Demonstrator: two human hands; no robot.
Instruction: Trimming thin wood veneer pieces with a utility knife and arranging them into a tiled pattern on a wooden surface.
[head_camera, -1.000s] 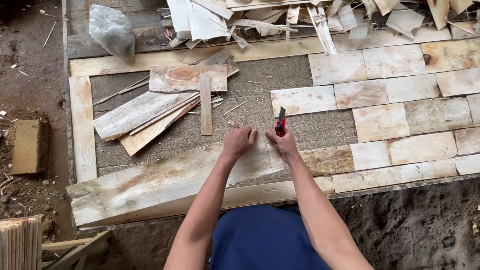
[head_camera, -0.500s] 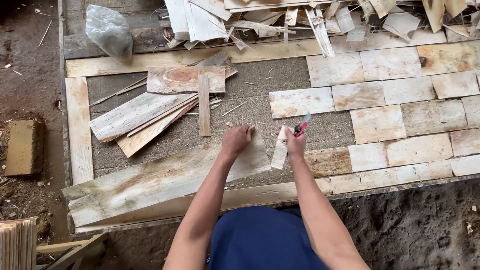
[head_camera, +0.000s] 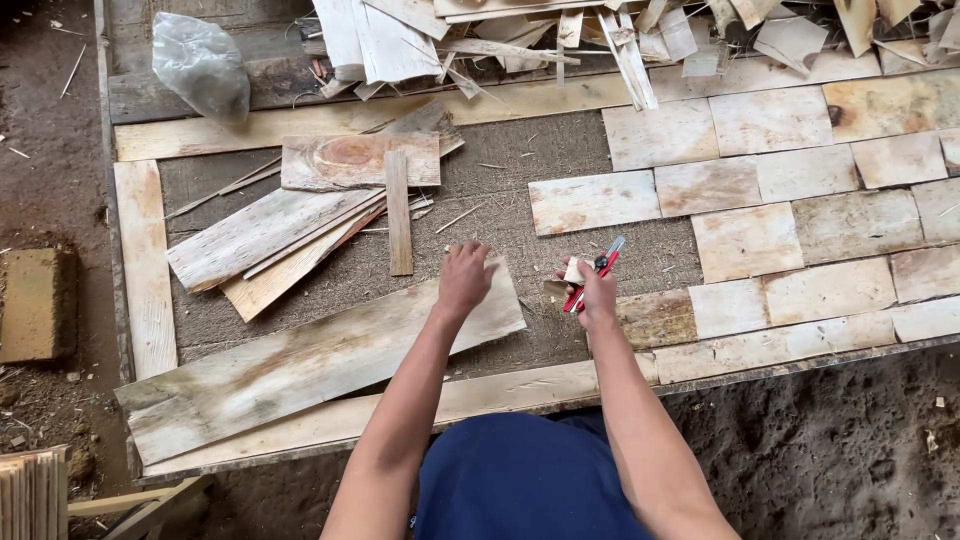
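The left hand (head_camera: 465, 280) rests palm down, fingers bent, on the top right corner of a long pale wood sheet (head_camera: 310, 360) that lies slanted across the work bed. It presses on the sheet but does not grip it. The right hand (head_camera: 597, 297) is closed around a red cutter (head_camera: 596, 272), and a small scrap of wood (head_camera: 572, 272) sits in the same fist, just beside the blade. The cutter is up off the surface, right of the long sheet's end and apart from it. Between the two hands there is a strip of bare brown mat (head_camera: 530, 200), and more bare mat runs up above the left hand. To the right, flat wood tiles (head_camera: 780, 200) lie edge to edge in rows, touching each other. To the left, a loose stack of thin boards (head_camera: 290, 235) lies at a slant, with one narrow strip (head_camera: 399, 212) upright across it. A pale wood frame (head_camera: 145, 265) runs down the left side and along the near edge. At the top left sits a crumpled grey plastic bag (head_camera: 202, 62), and beside it a heap of wood scraps (head_camera: 560, 35) lines the far edge. Dark dirt ground (head_camera: 850, 430) lies below the near edge.
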